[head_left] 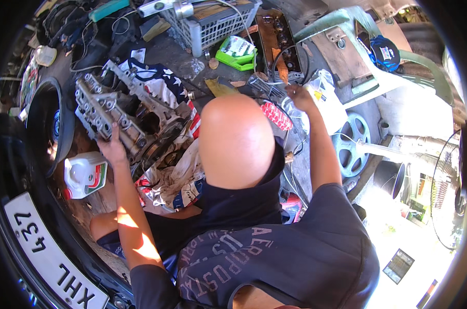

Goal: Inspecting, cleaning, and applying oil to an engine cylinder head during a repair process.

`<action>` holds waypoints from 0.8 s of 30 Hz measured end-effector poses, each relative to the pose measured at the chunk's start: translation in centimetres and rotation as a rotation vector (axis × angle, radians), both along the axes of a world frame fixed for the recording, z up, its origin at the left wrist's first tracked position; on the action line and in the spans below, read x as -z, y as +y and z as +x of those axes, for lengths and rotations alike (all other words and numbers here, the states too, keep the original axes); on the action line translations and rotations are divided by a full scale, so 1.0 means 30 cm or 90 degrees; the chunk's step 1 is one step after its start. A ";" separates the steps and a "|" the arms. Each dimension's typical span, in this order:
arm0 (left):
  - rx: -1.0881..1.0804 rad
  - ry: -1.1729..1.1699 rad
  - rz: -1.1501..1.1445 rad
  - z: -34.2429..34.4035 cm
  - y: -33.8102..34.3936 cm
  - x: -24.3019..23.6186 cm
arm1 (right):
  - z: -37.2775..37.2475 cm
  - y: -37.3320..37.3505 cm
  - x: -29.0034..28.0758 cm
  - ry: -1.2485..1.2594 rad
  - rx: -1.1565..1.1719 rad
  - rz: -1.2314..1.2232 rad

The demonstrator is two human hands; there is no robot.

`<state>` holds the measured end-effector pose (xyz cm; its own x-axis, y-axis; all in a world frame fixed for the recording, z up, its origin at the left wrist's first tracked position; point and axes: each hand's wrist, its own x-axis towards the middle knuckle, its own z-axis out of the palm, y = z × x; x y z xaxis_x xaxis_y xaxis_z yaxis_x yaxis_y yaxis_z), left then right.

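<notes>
My left hand [113, 149] grips the near edge of a grey metal engine cylinder head [102, 105], its thumb on top and its other fingers mostly hidden behind. The part stands tilted beside more greasy engine metal [156, 110]. Stained cloths [174, 170] lie under and around it. Out to the right, my right hand [299, 98] is closed, fingertips pressed together. Just beyond those fingertips lies a long orange piece [281, 68], over the edge of an oily metal tray [267, 38]. Whether the fingers hold its end is too small to tell.
A white jug [84, 175] stands by my left forearm, near a black round tub [50, 123] and a car bumper [24, 226]. Ahead are a grey crate [220, 31] and a green bottle [237, 53]. A green plastic chair [367, 67] and blue wheel cover [353, 141] are right.
</notes>
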<state>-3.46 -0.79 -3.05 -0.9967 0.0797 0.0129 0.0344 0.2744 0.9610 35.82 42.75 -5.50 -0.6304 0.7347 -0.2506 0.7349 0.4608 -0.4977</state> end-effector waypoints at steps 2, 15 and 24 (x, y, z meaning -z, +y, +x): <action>0.006 -0.024 0.026 0.011 -0.003 -0.007 | 0.058 -0.029 0.153 -0.036 0.062 -0.014; -0.053 0.081 -0.054 0.029 -0.026 -0.018 | -0.062 0.057 0.523 -0.296 0.046 0.027; -0.002 0.260 -0.223 0.103 -0.005 -0.228 | -0.091 -0.040 0.590 -0.192 0.004 -0.002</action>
<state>-0.38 -0.93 3.79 -0.9163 0.1462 0.3729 0.3853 0.5762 0.7208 33.10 41.56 -23.21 -0.5225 0.7372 -0.4284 0.8526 0.4548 -0.2573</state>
